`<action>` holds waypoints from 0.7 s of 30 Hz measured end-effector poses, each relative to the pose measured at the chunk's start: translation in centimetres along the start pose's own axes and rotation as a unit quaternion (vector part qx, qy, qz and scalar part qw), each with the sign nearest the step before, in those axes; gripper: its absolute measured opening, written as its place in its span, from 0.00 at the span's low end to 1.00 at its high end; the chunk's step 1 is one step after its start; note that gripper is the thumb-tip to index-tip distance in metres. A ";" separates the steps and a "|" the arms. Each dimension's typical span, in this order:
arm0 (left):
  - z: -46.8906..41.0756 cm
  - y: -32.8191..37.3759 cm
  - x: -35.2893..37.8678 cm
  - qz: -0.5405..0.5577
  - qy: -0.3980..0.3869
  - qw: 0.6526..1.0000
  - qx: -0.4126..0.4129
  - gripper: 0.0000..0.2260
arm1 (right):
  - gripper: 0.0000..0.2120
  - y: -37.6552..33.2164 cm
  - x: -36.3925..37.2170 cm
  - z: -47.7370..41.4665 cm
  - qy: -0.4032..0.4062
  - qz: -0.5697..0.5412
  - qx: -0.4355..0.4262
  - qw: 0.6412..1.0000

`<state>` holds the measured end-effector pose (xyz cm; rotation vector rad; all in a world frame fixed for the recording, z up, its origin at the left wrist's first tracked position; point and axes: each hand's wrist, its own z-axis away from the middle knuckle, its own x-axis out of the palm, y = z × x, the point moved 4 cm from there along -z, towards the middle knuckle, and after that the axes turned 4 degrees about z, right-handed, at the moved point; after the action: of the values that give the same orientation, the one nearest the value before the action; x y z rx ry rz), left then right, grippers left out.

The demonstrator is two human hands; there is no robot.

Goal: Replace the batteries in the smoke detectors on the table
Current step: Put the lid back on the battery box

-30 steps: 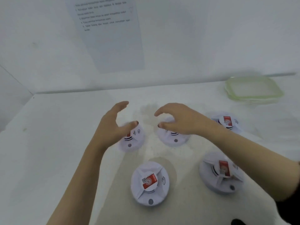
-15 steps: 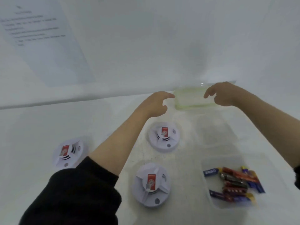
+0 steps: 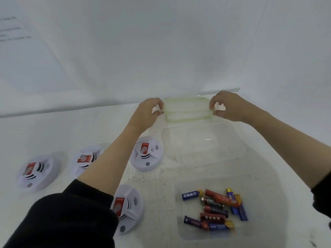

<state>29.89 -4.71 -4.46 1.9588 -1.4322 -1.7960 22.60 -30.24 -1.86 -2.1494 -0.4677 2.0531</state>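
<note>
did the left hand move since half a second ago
Yes. The left hand went forward to the stack of green-rimmed clear plastic lids and now pinches its left end.

Four smoke detectors (image 3: 38,171) (image 3: 84,161) (image 3: 146,154) (image 3: 128,208), two tubs (image 3: 223,127) (image 3: 258,199), two lids (image 3: 186,105) (image 3: 186,116), roughly ten batteries (image 3: 215,210)

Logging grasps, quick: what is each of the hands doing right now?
Left hand: pinches the left end of the green-rimmed lids.
Right hand: pinches their right end.

A staged white test booth: plain table (image 3: 53,133), blank wall (image 3: 161,42) bearing a printed sheet (image 3: 26,56).
</note>
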 end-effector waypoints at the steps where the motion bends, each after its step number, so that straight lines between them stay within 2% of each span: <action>1: 0.2 0.4 -0.5 0.022 0.029 0.999 0.008 0.05 | 0.06 -0.1 -0.3 0.2 0.016 -0.017 -0.010 1.000; 5: 1.1 3.3 -2.8 0.069 0.133 0.989 0.018 0.02 | 0.08 -0.8 -2.3 1.1 0.119 -0.072 -0.050 0.989; 7: 1.8 4.9 -3.9 0.084 0.173 0.981 0.016 0.02 | 0.07 -1.0 -3.5 1.8 0.167 -0.106 -0.040 0.979; 10: 3.6 7.0 -5.3 0.122 0.194 0.973 0.005 0.08 | 0.03 -1.5 -5.2 3.5 0.222 -0.195 -0.009 0.955; 12: 5.0 8.1 -5.6 0.149 0.181 0.972 -0.024 0.08 | 0.04 -1.8 -6.1 4.8 0.241 -0.260 0.000 0.935; 14: 6.0 8.7 -5.4 0.163 0.155 0.971 -0.075 0.04 | 0.05 -2.0 -6.2 5.9 0.223 -0.303 0.023 0.926; 17: 7.4 8.8 -4.2 0.157 0.095 0.968 -0.173 0.01 | 0.06 -1.4 -4.5 7.2 0.150 -0.267 0.072 0.949; 21: 9.1 8.4 -1.9 0.138 0.030 0.956 -0.259 0.06 | 0.08 -0.6 -1.6 9.0 0.074 -0.192 0.120 0.971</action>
<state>18.09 -3.64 -0.33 1.4589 -1.0140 -1.7379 13.53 -31.27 -0.73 -1.8786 -0.5363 1.6382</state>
